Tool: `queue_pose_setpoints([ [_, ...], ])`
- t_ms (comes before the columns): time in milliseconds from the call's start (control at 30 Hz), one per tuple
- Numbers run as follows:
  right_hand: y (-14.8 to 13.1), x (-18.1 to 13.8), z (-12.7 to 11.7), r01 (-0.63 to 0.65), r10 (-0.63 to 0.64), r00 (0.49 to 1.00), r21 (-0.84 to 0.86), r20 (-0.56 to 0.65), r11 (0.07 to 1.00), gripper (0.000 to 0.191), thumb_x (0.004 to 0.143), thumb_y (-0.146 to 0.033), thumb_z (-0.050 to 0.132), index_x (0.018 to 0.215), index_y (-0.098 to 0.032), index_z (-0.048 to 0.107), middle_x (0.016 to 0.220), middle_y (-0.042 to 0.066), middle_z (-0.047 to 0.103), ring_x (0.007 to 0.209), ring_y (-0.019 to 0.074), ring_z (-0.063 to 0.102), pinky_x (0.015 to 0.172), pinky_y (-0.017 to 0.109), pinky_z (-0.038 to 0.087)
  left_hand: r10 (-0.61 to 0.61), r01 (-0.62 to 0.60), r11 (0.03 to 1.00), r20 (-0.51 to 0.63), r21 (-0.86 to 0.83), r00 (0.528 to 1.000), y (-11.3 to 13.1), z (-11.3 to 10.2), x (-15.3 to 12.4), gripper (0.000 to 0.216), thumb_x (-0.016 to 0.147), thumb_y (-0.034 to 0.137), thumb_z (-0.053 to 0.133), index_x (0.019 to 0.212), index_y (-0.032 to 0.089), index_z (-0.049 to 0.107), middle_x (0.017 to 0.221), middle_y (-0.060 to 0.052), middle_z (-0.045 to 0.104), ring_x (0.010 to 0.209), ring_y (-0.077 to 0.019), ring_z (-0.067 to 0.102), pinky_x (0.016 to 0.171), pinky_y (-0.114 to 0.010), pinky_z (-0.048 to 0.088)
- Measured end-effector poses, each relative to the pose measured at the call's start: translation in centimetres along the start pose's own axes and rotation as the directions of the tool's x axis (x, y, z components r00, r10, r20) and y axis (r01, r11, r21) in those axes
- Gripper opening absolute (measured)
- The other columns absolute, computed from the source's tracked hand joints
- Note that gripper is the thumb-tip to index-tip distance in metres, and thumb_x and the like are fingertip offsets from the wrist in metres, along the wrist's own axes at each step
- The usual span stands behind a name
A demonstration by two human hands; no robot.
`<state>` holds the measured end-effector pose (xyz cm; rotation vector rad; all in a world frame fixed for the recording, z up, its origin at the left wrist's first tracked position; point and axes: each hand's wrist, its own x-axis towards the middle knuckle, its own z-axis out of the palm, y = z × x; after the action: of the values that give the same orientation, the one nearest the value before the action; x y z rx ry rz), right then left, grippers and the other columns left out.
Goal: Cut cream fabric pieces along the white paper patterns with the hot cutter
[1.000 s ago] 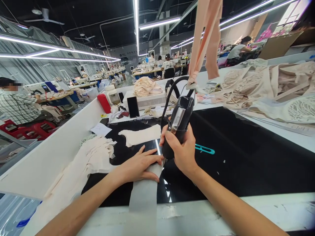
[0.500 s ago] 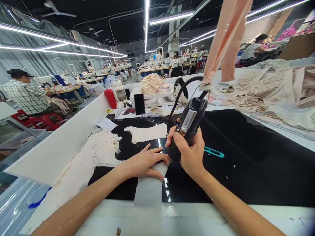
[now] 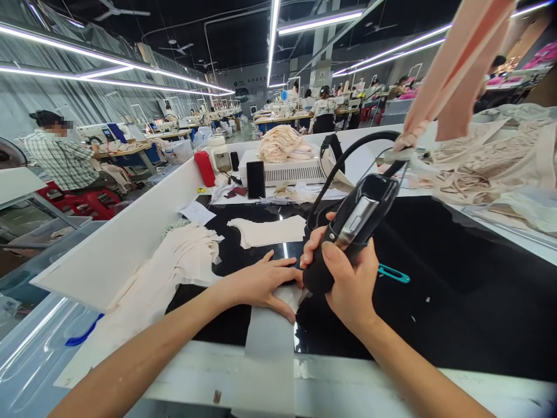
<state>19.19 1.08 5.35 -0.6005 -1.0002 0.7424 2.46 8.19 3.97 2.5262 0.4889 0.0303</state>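
My right hand [image 3: 352, 278] is wrapped around a black corded hand tool [image 3: 378, 197] with a metal lever on its side. The tool leans to the right, and its narrow tip points down at the edge of a translucent whitish strip [image 3: 270, 337]. My left hand [image 3: 261, 281] lies on that strip with fingers spread, fingertips close beside the tool. The strip runs over the table's front edge toward me. Beyond my left hand, a cream cloth piece [image 3: 270, 231] lies flat on the glossy black work surface [image 3: 456, 290].
Layered cream cloth pieces [image 3: 174, 267] lie at the left by a white side panel [image 3: 130, 244]. A turquoise slotted tool [image 3: 394, 273] is right of my right hand. A phone [image 3: 255, 180] stands at the back. Pinkish fabric strips [image 3: 452, 75] hang above the tool, near its cable.
My view has shifted a little to the left. The black tool has moved slightly right and toward me along the strip's edge. My left hand stays on the strip.
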Motion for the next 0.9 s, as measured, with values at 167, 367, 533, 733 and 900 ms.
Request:
queue_pose_setpoints([
  [167,0.0,-0.5,0.3,-0.018,0.018,1.0,0.004,0.019,1.0,0.039,0.088,-0.038,0.08,0.118,-0.03,0.056,0.083,-0.005,0.069,0.059,0.0148,0.065,0.063,0.033,0.06,0.025,-0.025,1.0,-0.006,0.012,1.0,-0.2,0.2,0.0,0.074,0.085,0.052,0.084,0.147,0.03,0.052,0.161,-0.013,0.048,0.157,-0.0375,0.03,0.124,-0.077,0.005],
  [367,0.2,-0.5,0.3,-0.014,0.015,1.0,-0.017,0.022,1.0,0.036,0.089,-0.035,0.078,0.118,-0.03,0.056,0.084,-0.004,0.07,0.058,0.0144,0.065,0.061,0.032,0.059,0.062,-0.061,0.998,-0.016,0.03,0.998,-0.5,0.3,0.2,0.074,0.086,0.051,0.084,0.149,0.029,0.051,0.161,-0.013,0.047,0.157,-0.0379,0.031,0.123,-0.078,0.006],
  [533,-0.3,-0.2,0.0,-0.01,0.01,1.0,-0.024,0.023,1.0,0.031,0.089,-0.035,0.078,0.11,-0.029,0.056,0.084,-0.004,0.069,0.059,0.0135,0.064,0.06,0.031,0.058,0.047,-0.015,0.991,-0.24,0.135,0.97,1.1,1.4,-1.6,0.054,0.088,0.043,0.084,0.132,0.022,0.06,0.152,-0.015,0.055,0.147,-0.0345,0.046,0.125,-0.06,0.031],
  [733,-0.8,0.3,-0.2,0.011,-0.01,1.0,-0.023,0.025,1.0,0.027,0.089,-0.032,0.078,0.107,-0.028,0.058,0.084,-0.004,0.066,0.061,0.013,0.062,0.057,0.028,0.056,-0.102,0.27,0.89,-0.415,0.367,0.904,5.1,4.9,-4.7,0.008,0.105,0.022,0.056,0.105,0.017,0.063,0.098,-0.006,0.065,0.089,-0.0243,0.063,0.079,-0.039,0.056],
  [900,-1.0,0.4,-0.1,0.004,-0.002,0.999,-0.031,0.037,0.999,0.028,0.089,-0.034,0.078,0.108,-0.029,0.058,0.082,-0.004,0.065,0.061,0.0137,0.062,0.057,0.029,0.055,-0.002,0.16,0.875,-0.327,0.456,0.945,4.2,5.2,-5.6,0.021,0.104,0.006,0.048,0.111,0.019,0.063,0.104,-0.007,0.066,0.093,-0.0216,0.064,0.084,-0.036,0.055],
])
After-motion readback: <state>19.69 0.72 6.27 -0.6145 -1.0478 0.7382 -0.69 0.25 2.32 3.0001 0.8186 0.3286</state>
